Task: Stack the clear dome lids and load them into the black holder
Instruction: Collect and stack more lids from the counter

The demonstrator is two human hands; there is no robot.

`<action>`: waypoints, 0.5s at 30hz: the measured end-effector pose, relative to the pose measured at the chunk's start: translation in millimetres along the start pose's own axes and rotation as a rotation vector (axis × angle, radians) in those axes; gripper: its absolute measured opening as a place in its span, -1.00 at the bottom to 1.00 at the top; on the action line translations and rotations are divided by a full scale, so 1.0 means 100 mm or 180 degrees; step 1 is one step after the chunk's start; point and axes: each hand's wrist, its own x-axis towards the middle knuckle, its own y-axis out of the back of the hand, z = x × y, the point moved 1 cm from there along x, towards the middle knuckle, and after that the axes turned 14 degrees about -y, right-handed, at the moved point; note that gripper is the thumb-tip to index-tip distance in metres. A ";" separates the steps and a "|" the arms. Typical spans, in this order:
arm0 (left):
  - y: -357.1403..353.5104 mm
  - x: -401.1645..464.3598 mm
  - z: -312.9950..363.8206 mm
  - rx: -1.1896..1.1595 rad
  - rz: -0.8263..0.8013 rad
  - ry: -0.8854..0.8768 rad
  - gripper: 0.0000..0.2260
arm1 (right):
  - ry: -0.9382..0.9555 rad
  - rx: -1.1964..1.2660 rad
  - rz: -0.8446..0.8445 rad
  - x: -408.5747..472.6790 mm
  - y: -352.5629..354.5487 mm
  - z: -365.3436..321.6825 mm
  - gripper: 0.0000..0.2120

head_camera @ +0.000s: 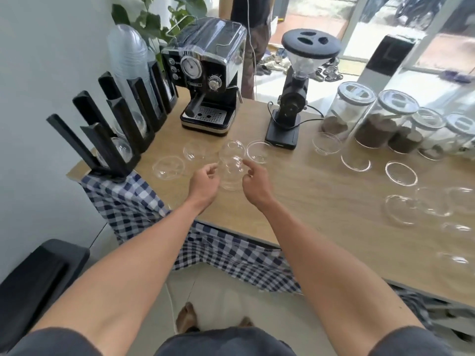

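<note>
dome lids [232, 164]: clear, colourless
holder [113, 129], left of frame: black
table [321, 201]: light wood grain
cloth [128, 199] under the table edge: navy and white check
espresso machine [208, 73], upper centre: chrome and black, white dial
grinder [290, 98]: black, clear hopper
jars [380, 119], right: clear, grey lids, brown contents
plant [164, 14], upper left: green

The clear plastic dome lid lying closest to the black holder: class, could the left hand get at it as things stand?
Probably yes. The clear plastic dome lid lies on bare table just beside the left hand, nothing between.
</note>
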 end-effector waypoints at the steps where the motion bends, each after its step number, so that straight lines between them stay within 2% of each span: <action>1: -0.12 0.00 0.06 -0.0025 -0.0066 -0.0036 -0.67 | -0.0061 0.0006 0.0095 0.01 0.11 0.07 -0.45; 8: -0.86 -0.11 0.20 0.0137 -0.0710 -0.0144 -0.56 | -0.0550 0.0125 0.0493 -0.01 0.64 0.63 -0.47; 15: -1.21 -0.25 0.02 0.0165 -0.0998 0.0107 -0.55 | -0.0943 0.0043 0.0429 -0.05 0.72 1.04 -0.47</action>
